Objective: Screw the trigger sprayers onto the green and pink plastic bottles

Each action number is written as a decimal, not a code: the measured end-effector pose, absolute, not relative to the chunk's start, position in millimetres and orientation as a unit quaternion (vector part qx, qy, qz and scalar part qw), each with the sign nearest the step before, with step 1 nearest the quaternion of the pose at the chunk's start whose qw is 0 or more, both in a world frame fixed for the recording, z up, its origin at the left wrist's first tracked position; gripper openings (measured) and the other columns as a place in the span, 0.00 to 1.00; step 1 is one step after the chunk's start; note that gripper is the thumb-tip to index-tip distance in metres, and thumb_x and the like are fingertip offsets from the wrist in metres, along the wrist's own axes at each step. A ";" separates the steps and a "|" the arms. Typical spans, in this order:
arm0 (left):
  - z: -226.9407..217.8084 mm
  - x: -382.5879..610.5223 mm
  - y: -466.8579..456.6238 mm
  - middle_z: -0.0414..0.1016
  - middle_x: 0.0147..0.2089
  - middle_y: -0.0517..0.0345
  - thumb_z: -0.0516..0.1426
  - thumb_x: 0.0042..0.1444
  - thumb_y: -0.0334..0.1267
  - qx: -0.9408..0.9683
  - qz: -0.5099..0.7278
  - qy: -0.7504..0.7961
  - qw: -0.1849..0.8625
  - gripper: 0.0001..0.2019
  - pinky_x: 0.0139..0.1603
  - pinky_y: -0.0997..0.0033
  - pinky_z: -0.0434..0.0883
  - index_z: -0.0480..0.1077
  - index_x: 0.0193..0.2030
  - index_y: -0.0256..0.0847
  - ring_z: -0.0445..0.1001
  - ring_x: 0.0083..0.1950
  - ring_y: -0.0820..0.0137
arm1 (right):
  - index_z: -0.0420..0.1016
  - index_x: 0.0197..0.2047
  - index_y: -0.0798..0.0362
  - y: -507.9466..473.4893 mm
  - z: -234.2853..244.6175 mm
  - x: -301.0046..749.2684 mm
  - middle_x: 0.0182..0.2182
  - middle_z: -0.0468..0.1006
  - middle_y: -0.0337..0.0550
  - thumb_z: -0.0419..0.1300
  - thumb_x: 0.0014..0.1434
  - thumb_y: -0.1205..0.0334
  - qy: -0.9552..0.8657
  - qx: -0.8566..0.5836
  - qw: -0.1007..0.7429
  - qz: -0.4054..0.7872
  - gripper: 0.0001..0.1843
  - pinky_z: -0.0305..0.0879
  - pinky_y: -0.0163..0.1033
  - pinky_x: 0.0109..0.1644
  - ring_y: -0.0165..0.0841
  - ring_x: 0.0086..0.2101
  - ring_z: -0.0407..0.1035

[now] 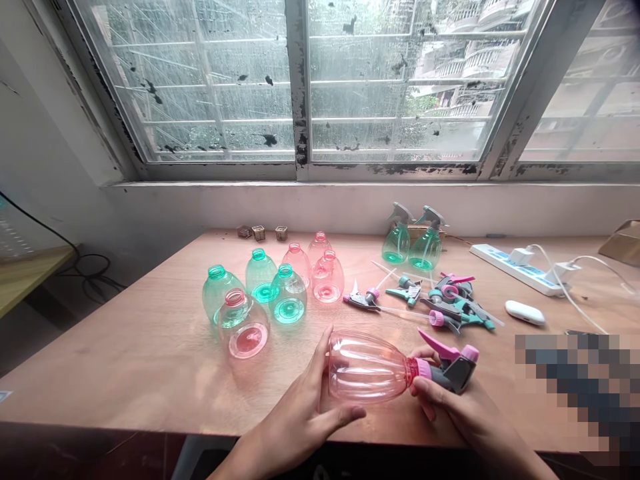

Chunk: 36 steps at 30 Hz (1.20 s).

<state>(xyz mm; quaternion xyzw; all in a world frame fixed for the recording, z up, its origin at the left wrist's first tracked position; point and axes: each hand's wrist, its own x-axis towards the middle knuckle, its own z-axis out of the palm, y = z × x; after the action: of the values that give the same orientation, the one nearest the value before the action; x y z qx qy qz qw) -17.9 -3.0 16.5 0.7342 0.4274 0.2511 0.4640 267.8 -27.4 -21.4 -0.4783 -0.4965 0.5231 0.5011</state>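
A clear pink spray bottle [367,367] lies on its side in the air above the table's front edge, base to the left. My left hand [305,407] cups its base, thumb below and fingers behind. At the neck, my right hand [440,393] pinches the pink collar of the grey-and-pink trigger sprayer [453,367], which sits on the bottle mouth. Whether the thread is tight I cannot tell. Beyond my left hand stand open-necked bottles: a pink bottle [249,327], a green bottle [289,297] and several others. Loose trigger sprayers [447,307] lie in a pile behind my right hand.
Two green spray bottles [425,250] with sprayers on stand near the wall. A white power strip [517,270] with plugs and cables lies to the right, near a white case [525,312]. Small pots [259,233] sit at the back left. A blurred-out area covers the right front.
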 end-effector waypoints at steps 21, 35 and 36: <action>10.5 -17.5 -0.7 0.46 0.83 0.43 0.67 0.61 0.51 0.702 0.262 0.444 0.491 0.55 0.82 0.46 0.45 0.37 0.82 0.37 0.41 0.83 0.46 | 0.72 0.51 0.51 -24.8 -21.3 266.2 0.17 0.71 0.31 0.70 0.63 0.43 -0.489 -0.475 0.514 0.521 0.24 0.60 0.42 0.34 0.35 0.23 0.63; 4.4 -17.8 0.2 0.57 0.80 0.50 0.67 0.63 0.45 0.726 0.308 0.392 0.473 0.53 0.81 0.48 0.52 0.36 0.83 0.51 0.54 0.80 0.48 | 0.76 0.44 0.52 -21.7 -28.2 268.5 0.17 0.72 0.33 0.71 0.63 0.46 -0.474 -0.451 0.540 0.530 0.19 0.56 0.39 0.30 0.31 0.20 0.61; 4.9 -17.9 0.3 0.54 0.81 0.49 0.69 0.61 0.46 0.723 0.303 0.397 0.478 0.55 0.81 0.47 0.52 0.35 0.83 0.50 0.53 0.80 0.47 | 0.76 0.44 0.52 -21.8 -27.6 268.4 0.17 0.72 0.33 0.71 0.63 0.45 -0.475 -0.450 0.539 0.530 0.19 0.57 0.39 0.30 0.31 0.20 0.61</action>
<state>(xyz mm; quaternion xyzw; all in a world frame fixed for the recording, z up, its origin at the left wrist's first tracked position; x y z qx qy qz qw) -17.9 0.3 4.9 0.7229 0.3970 0.3028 0.4777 268.4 -21.8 -27.6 -0.4505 -0.4753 0.5301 0.5386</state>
